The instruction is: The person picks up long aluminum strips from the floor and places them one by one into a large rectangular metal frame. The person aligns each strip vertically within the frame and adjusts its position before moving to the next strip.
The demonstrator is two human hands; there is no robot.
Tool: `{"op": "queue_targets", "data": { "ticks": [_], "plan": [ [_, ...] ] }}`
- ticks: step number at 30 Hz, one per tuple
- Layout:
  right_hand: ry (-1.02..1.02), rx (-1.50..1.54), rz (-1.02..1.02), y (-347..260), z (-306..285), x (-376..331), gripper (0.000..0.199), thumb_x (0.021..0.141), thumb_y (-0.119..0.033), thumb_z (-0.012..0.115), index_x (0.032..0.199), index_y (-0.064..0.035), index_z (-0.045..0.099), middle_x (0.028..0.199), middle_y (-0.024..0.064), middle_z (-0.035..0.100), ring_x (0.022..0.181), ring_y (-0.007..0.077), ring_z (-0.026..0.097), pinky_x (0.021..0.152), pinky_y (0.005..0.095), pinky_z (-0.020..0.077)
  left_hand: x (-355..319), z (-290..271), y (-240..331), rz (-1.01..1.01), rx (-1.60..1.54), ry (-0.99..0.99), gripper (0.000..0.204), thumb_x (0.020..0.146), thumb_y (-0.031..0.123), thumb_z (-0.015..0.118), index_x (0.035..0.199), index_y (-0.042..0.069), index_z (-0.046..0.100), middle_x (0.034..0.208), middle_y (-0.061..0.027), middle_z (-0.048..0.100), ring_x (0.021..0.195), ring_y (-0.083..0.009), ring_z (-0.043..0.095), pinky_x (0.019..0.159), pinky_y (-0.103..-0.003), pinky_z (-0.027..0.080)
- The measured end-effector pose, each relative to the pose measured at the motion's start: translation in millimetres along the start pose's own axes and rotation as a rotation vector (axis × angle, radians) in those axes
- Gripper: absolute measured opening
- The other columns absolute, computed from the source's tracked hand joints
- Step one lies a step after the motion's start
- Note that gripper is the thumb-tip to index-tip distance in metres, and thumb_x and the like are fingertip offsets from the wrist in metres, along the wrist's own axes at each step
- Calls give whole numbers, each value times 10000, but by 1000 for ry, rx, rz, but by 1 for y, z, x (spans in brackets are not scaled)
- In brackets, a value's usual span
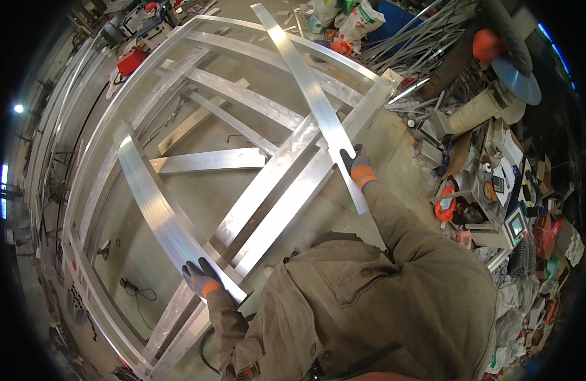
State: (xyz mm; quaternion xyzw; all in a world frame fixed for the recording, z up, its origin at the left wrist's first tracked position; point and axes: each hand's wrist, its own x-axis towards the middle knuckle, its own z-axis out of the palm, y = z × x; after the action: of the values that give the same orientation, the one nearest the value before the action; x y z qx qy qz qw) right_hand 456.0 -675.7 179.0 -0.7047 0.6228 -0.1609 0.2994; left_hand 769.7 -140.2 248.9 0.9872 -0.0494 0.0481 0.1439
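The person looks down over their own olive work jacket (394,298) at a large metal frame (115,108) of pale aluminium bars lying flat above the concrete floor (197,197).

The left hand (201,278), in a dark glove with an orange cuff, rests on the near end of a flat metal strip (156,213) that runs away up and to the left, across the frame's long side bars. Its fingers lie over the strip's edge; the grip looks closed around it, though the palm side is hidden.

The right hand (358,166), gloved the same way, holds a second, longer flat strip (305,82) near its lower end. The fingers wrap over the strip's left edge, so the grip is shut on it. This strip lies diagonally over the frame's crossbars and reaches to the frame's far edge.

To the right, well apart from the frame, sit a heap of scrap metal (413,32), a blue disc (518,79) and scattered boxes and tools (509,197).
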Motion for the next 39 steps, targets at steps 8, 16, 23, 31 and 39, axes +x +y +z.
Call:
{"op": "queue_targets", "data": {
  "ticks": [8,16,23,31,39],
  "plan": [
    [25,-351,-196,11,-15,-84,1169,788,-567,885,1713,-129,320,1613,275,466,1439,487,518,1182,557,464,-1,-8,7,-26,-10,-35,653,1044,483,660,1512,28,649,1662,-216,510,1540,-392,459,1289,-455,360],
    [-184,-54,-154,-9,-15,-89,1116,855,-535,832,1709,-64,290,1555,302,558,1385,483,577,1161,499,491,4,3,-3,-30,31,-28,708,1015,552,667,1529,66,645,1676,-182,498,1540,-377,460,1292,-450,359],
    [-430,355,-69,-29,1,-87,1143,882,-583,813,1717,-75,220,1539,308,558,1364,407,609,1114,458,513,6,6,-5,-24,17,-33,665,1039,513,661,1511,44,655,1654,-228,515,1549,-396,450,1293,-464,354],
    [-204,-139,-51,-49,6,-109,1146,843,-502,820,1746,-126,222,1624,392,374,1443,565,491,1178,544,496,4,6,-5,-22,-24,-15,673,1038,511,660,1521,43,643,1670,-223,495,1545,-396,453,1292,-465,356],
    [-171,-336,-110,-39,3,-111,1153,840,-470,838,1744,-97,229,1609,364,415,1405,507,530,1150,530,499,9,16,-13,-19,-63,1,694,1029,519,675,1524,34,638,1675,-202,493,1544,-371,461,1297,-443,349]
  ]
}}
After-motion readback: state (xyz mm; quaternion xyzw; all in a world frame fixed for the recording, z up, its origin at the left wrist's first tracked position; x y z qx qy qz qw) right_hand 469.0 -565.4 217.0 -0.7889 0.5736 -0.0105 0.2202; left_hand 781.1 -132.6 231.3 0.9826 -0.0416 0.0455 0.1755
